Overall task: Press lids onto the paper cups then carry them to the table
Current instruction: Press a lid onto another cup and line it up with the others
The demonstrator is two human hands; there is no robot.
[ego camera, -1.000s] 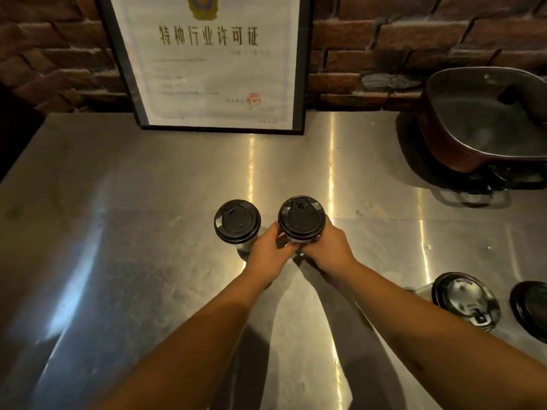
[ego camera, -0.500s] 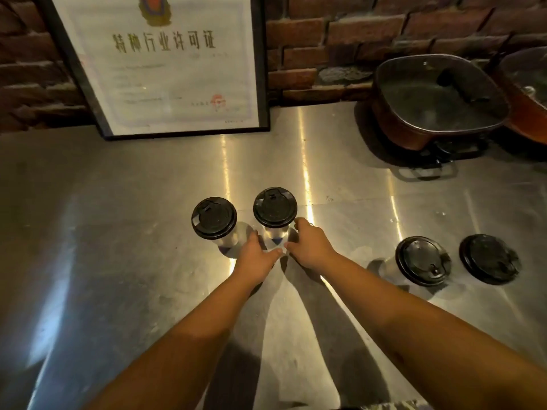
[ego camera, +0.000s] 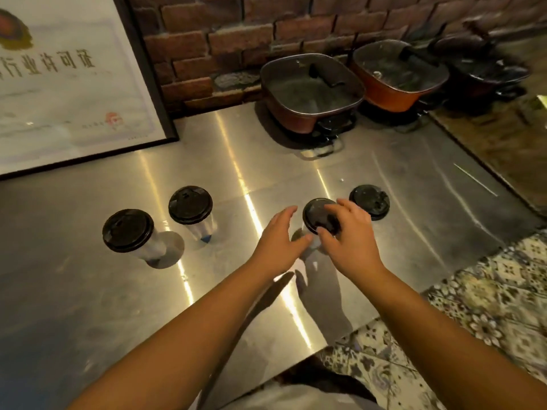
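Two lidded cups [ego camera: 128,230] done at left; our right hand [ego camera: 349,238] fingers spread on third lid [ego camera: 318,214], left hand [ego camera: 278,241] open beside; fourth lid [ego camera: 369,200], carrying remain.

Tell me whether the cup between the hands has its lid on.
Lid on: a black lid covers the cup top, under the right hand. Whether it is fully pressed down, cannot tell.

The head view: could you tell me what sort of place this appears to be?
Probably a cafe or small restaurant's prep counter: a steel worktop, lidded takeaway cups, electric hot pots along a brick wall, and a framed licence.
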